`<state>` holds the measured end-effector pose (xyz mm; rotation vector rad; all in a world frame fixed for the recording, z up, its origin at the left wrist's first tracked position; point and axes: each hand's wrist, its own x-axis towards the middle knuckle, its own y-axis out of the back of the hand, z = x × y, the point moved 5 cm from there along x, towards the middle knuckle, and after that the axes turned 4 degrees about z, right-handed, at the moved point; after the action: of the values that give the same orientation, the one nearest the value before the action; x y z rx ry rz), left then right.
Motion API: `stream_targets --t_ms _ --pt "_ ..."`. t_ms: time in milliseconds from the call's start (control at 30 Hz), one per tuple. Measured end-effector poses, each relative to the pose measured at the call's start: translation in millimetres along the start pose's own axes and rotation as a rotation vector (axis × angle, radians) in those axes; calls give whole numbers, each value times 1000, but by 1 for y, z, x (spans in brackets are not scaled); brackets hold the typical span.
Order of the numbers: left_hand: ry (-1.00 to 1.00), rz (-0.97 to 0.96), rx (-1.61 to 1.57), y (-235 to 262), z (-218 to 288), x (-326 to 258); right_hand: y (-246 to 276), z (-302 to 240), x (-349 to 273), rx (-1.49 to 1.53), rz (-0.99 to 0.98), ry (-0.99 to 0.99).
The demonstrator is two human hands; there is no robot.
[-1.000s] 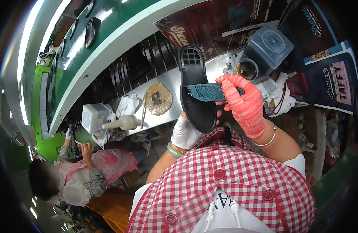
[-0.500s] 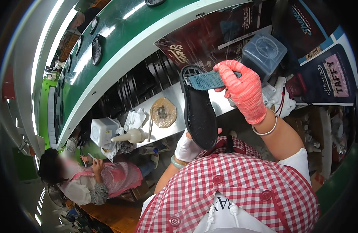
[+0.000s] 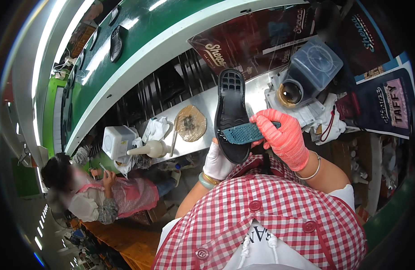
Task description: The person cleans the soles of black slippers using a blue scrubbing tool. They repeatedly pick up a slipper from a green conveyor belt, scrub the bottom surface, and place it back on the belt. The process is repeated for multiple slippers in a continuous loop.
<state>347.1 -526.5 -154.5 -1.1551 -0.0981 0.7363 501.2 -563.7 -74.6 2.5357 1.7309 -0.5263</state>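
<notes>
A black shoe sole (image 3: 231, 110) stands lengthwise before me, its far end showing a grid of hollows. My left hand (image 3: 218, 163), in a white glove with bare fingertips, grips the near end from below and the left. In a coral knit glove, my right hand (image 3: 286, 139) is closed on one end of a flat blue-green brush (image 3: 245, 133). The brush lies across the near part of the sole and seems to touch it. Its bristles, if any, are hidden underneath.
Beyond the sole runs a metal bench (image 3: 203, 96) beside a green conveyor (image 3: 158, 31) carrying black soles. A round dish (image 3: 191, 123), a squeeze bottle (image 3: 151, 149) and a white container (image 3: 117, 143) stand left; a clear plastic box (image 3: 315, 63) and brown-rimmed cup (image 3: 290, 93) right. A co-worker (image 3: 104, 189) sits left.
My right hand has drawn the brush from the sole's far end toward me, to its near part. The sole has tilted slightly and sits a little nearer. The brown-rimmed cup is uncovered.
</notes>
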Motion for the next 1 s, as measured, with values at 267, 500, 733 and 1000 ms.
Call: stream_targets --t_ms 267,500,733,1000 --pt "12 169 79 17 -3 6 2 6 -7 -63 -109 -55" --pt "132 394 52 21 -8 6 1 -7 2 -311 -338 160" --pt "310 319 -96 23 -12 7 -10 -7 15 -236 -438 -178" --pt "386 99 77 18 -8 10 -20 4 21 -297 -448 -268"
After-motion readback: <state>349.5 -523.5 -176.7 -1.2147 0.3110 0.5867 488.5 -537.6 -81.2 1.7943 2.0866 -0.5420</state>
